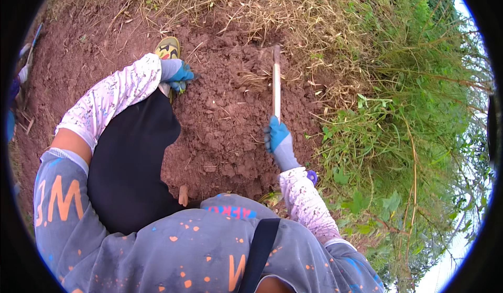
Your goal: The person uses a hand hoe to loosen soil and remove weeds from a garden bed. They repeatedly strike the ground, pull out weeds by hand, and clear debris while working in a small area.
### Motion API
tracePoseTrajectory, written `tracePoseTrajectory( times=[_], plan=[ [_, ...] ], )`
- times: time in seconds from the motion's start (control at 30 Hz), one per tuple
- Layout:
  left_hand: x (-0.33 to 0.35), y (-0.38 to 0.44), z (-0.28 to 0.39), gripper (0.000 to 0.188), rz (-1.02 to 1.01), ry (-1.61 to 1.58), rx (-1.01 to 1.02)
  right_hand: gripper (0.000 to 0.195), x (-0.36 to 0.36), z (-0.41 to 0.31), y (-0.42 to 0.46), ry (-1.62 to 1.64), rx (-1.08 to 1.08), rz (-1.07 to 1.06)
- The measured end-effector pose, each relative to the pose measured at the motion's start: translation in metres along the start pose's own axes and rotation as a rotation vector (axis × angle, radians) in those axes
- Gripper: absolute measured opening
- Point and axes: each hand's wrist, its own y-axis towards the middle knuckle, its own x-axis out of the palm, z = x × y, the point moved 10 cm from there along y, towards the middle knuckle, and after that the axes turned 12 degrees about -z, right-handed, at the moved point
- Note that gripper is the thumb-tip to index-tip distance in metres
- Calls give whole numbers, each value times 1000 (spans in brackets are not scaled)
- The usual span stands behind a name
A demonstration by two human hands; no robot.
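My right hand (pixel 278 136), in a blue-coated grey glove, is closed round the wooden handle (pixel 276 92) of a digging tool. The handle points away from me, and its dark head (pixel 276 50) rests at the border of loose soil and dry grass; the blade's shape cannot be made out. Near my patterned shoe (pixel 168 48), my left hand (pixel 180 75), gloved alike, is low over the reddish soil with its fingers bent. Whether it holds anything is hard to tell. Broken clods of soil (pixel 224 124) lie between my hands.
Dry cut grass (pixel 298 18) covers the ground ahead. Green weeds and thin branches (pixel 393 136) rise at the right. A short piece of wood (pixel 183 195) stands near my body. At the far left edge, another person's hand or foot and a blue-ended stick (pixel 38 33) show partly.
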Motion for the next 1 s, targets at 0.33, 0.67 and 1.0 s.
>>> tracePoseTrajectory(
  times=[0.33,0.67,1.0],
  plan=[
    [1,-25,25,25,228,-236,-145,50,25,28,-25,227,48,-128],
    [41,49,148,73,375,333,-36,53,97,15,-12,1078,92,-848],
    [51,71,55,35,45,-14,-327,48,-14,-93,-3,381,-397,-19]
  ],
)
